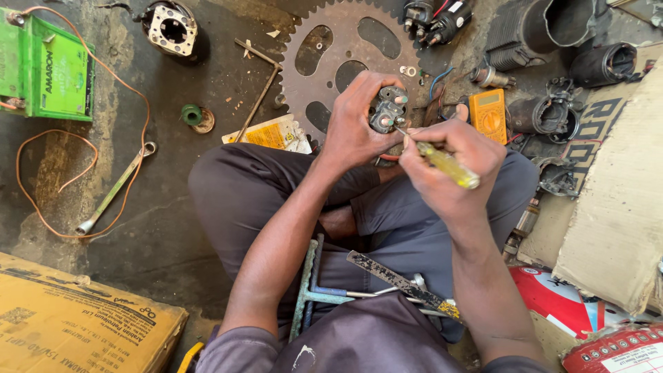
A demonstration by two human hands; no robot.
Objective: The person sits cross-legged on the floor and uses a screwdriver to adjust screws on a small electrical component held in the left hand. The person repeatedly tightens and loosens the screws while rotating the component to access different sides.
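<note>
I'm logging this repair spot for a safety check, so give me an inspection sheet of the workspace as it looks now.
Surface: dark, stained concrete floor.
Job's things: small grey metal motor part; yellow-handled screwdriver, tip on the part.
Clutter: large rusty toothed sprocket, long silver spanner, orange multimeter, green battery, cardboard boxes.
Grips: left hand shut on the part; right hand shut on the screwdriver.
Cables: orange wire looping across the floor from the battery.
Surroundings: nothing seen.
</note>
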